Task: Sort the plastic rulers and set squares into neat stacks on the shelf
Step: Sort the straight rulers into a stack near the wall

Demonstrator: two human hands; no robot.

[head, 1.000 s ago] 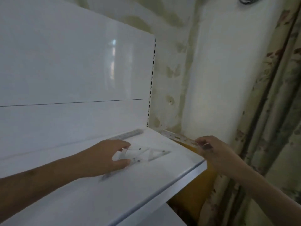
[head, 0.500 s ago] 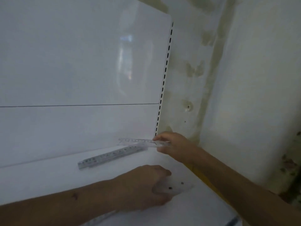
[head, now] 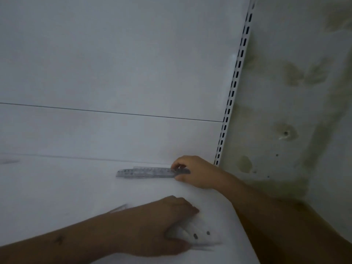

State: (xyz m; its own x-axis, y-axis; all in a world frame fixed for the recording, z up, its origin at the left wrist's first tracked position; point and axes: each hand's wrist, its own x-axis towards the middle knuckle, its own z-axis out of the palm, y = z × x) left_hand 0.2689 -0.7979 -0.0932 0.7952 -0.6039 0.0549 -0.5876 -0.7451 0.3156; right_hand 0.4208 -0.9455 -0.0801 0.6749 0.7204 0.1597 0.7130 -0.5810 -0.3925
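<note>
far on the shelf (head: 57,187), our right hand (head: 196,172) pinches the ruler (head: 146,172) onto another; we square its ends before release. near, our left hand (head: 162,225) grips the set squares (head: 198,235).

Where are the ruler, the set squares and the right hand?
ruler (head: 146,172), head view, middle of its length.
set squares (head: 198,234), head view, clear plastic beside the dark dots.
right hand (head: 196,171), head view, back of hand.

Clear rulers (head: 146,172) stacked, perhaps two.
</note>
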